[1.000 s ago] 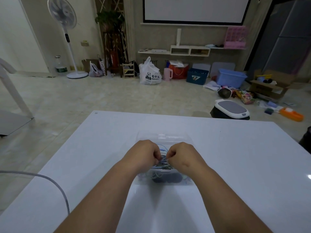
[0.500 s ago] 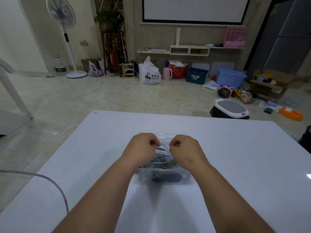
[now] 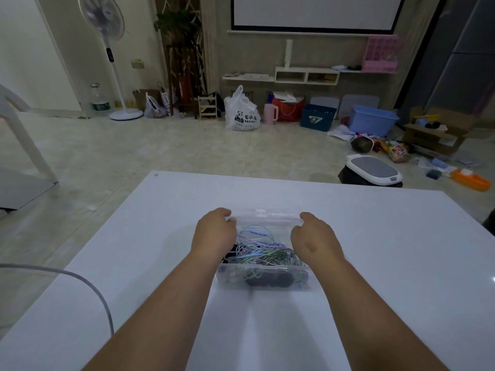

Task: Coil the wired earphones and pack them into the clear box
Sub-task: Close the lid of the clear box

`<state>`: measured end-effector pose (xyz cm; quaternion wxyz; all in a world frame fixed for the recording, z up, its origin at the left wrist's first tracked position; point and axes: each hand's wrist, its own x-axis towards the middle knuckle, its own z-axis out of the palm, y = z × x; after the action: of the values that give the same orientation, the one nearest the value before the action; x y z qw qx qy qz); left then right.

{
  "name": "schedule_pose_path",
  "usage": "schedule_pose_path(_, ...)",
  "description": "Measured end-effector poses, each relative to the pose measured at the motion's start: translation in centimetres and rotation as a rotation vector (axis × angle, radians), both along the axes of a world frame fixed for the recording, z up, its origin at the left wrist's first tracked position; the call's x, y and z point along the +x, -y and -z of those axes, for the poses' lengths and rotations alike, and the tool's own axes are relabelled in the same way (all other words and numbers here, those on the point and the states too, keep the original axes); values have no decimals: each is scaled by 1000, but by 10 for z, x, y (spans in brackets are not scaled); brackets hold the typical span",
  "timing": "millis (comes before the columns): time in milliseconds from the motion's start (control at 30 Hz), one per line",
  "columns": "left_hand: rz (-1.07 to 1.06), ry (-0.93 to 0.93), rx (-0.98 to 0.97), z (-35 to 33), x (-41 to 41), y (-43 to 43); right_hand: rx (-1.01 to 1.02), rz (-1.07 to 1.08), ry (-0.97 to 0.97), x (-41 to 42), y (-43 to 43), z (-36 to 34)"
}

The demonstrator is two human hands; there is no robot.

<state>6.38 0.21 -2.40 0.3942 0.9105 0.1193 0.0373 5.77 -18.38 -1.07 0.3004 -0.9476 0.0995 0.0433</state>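
Note:
The clear box point(image 3: 227, 277) stands on the white table point(image 3: 388, 263), straight in front of me. Inside it lies a loose bundle of pastel blue, green and purple earphone wires point(image 3: 265, 254) over some dark items at the bottom. Its clear lid point(image 3: 265, 216) stands up along the far side. My left hand point(image 3: 214, 232) grips the lid's left end with curled fingers. At the lid's right end, my right hand point(image 3: 314, 236) holds it the same way. The fingertips are hidden behind the knuckles.
A grey cable point(image 3: 88, 283) arcs over the table's left edge. Beyond the far edge is tiled floor with a white and grey device point(image 3: 375, 170), bags, bins and a standing fan point(image 3: 107, 49) along the wall.
Both hands were close together over the wires in the box. They have let go of the wires, moved apart and forward, and now hold the two ends of the lid.

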Motion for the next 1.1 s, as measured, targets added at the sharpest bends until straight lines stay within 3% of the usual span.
schedule_pose_path(433, -181, 188, -406, 4, 2, -7, 194, 167, 303, 1, -2, 15)
schedule_pose_path(533, -180, 185, -402, 6, 4, -9, 117, 136, 318, 5, 1, 18)
schedule_pose_path(900, -173, 210, -204, 4, 8, -6, 129, 114, 332, 6, -1, 17)
schedule_pose_path(1100, -170, 264, -353, -1, 2, -5, 233, 161, 374, 2, 0, 15)
